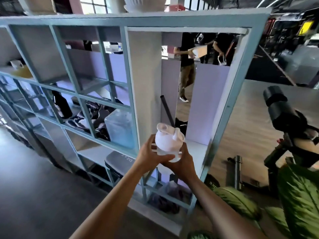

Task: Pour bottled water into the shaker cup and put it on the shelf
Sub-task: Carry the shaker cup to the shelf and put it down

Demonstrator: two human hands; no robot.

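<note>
A clear shaker cup (168,144) with a white flip lid is held upright in both hands, in front of the tall open compartment of a light blue shelf unit (133,87). My left hand (149,155) wraps its left side and my right hand (182,163) cups it from below and the right. The cup hangs just over the compartment's white floor (196,147). No water bottle can be made out.
A clear plastic container (120,128) and dark patterned cloth (89,118) fill the cubby to the left. A black tube (167,111) leans inside the tall compartment. Green plant leaves (293,195) and black gym equipment (284,121) stand on the right. Two people walk behind the shelf.
</note>
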